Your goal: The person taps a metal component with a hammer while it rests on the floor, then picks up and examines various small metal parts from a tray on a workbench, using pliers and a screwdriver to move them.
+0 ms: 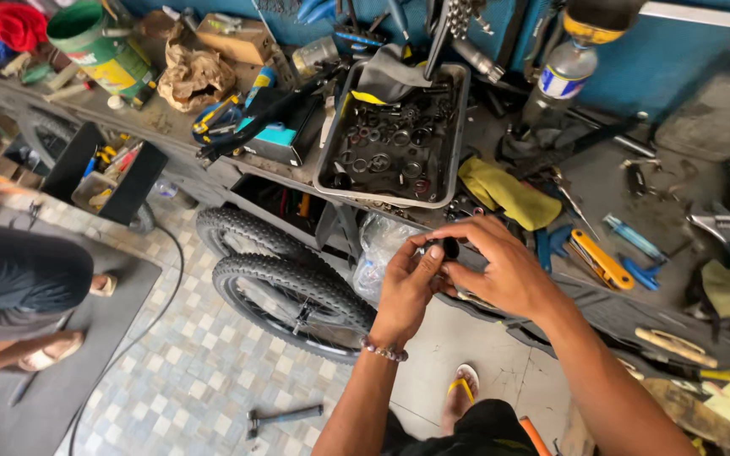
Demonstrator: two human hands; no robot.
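above the tyres [297, 283], both hands, left hand [405, 287] and right hand [500, 270], pinch what seems a small black part [450, 248].

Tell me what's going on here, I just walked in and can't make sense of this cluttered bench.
A person stands at a workbench and holds a small dark round part between the fingertips of both hands, the left hand and the right hand meeting above the bench edge. Just behind sits a metal tray full of small dark rings and bearings. Two knobby bicycle tyres lean under the bench, a hammer lies on the tiled floor, and another person's legs show at the left.
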